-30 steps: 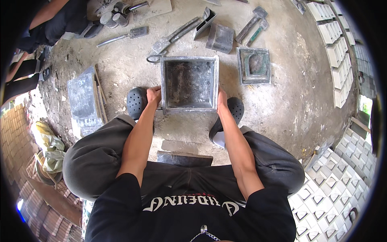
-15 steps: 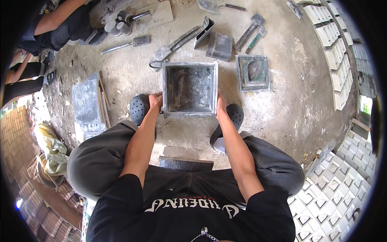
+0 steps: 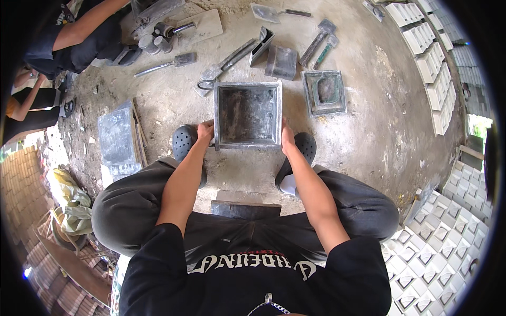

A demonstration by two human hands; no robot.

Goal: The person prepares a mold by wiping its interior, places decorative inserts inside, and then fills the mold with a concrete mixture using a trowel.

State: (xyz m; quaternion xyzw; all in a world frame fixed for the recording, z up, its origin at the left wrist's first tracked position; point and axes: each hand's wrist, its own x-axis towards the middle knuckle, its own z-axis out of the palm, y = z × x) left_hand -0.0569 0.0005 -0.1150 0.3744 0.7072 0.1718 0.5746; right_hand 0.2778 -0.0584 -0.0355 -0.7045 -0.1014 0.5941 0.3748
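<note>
Left hand (image 3: 206, 130) and right hand (image 3: 286, 135) gripping opposite sides of square grey box (image 3: 280, 113), box between them. Square tray (image 3: 341, 99) right of right hand; grey boards (image 3: 117, 134) left of left hand. Small cans (image 3: 149, 44) well beyond left hand.

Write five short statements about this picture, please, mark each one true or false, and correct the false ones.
1. The left hand and the right hand hold opposite sides of the box. True.
2. White blocks fill the box. False: no blocks show inside it; the blocks stand near the right edge of the picture.
3. The square frame with a green piece inside lies to the right of the box. True.
4. The person wears white clogs. False: the clogs are dark.
5. The boards lie to the right of the right hand. False: they lie to the left of the left hand.
</note>
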